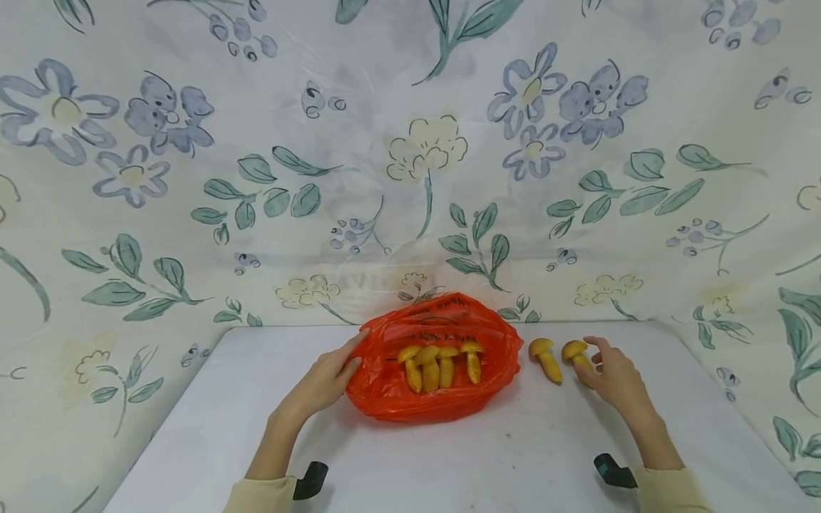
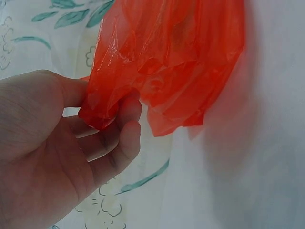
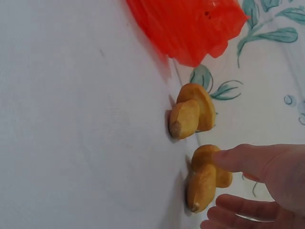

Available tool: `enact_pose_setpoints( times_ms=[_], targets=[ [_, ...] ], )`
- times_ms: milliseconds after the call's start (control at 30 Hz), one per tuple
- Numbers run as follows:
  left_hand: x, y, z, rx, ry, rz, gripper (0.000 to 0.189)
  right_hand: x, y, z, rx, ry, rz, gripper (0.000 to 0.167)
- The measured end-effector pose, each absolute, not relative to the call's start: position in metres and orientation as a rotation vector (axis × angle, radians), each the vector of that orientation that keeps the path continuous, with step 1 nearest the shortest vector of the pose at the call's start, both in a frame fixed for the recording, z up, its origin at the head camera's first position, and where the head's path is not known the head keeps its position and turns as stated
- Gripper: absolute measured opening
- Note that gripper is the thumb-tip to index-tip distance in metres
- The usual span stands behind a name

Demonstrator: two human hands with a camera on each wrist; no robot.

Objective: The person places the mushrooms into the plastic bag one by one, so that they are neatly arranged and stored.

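A red plastic bag (image 1: 442,408) lies on the white table with its mouth spread toward me, and several yellow-brown mushrooms (image 1: 429,374) sit in it. My left hand (image 1: 329,379) pinches the bag's left edge between thumb and fingers; the left wrist view shows the thin film (image 2: 102,102) there. To the right of the bag, two more mushrooms lie on the table. My right hand (image 1: 617,379) is at the farther mushroom (image 3: 202,186), its thumb over the cap in the right wrist view and the other fingers spread apart. The nearer mushroom (image 1: 547,362) lies untouched between hand and bag.
The white tabletop (image 1: 449,470) ends at the back against a flower-printed cloth (image 1: 372,164), which also hangs at both sides. Black wrist devices (image 1: 311,481) show beside both sleeves.
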State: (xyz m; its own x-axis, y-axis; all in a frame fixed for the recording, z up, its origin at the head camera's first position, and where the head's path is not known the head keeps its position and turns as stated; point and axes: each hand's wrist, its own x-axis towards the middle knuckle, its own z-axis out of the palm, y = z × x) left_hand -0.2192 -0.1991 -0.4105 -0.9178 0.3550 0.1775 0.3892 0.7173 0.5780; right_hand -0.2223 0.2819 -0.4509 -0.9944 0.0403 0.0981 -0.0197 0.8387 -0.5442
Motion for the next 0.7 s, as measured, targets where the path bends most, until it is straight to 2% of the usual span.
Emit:
enact_pose_setpoints(
  times_ms=[467,700],
  targets=[
    [-0.22,-0.198,-0.411,-0.624,-2.867,-0.993,0.054,-0.23,0.284,-0.467,-0.01,-2.94,0.839,0.06],
    [-0.221,-0.198,-0.412,-0.624,-2.87,-0.986,0.054,-0.228,0.287,-0.461,-0.012,-2.999,0.855,0.064]
  ],
)
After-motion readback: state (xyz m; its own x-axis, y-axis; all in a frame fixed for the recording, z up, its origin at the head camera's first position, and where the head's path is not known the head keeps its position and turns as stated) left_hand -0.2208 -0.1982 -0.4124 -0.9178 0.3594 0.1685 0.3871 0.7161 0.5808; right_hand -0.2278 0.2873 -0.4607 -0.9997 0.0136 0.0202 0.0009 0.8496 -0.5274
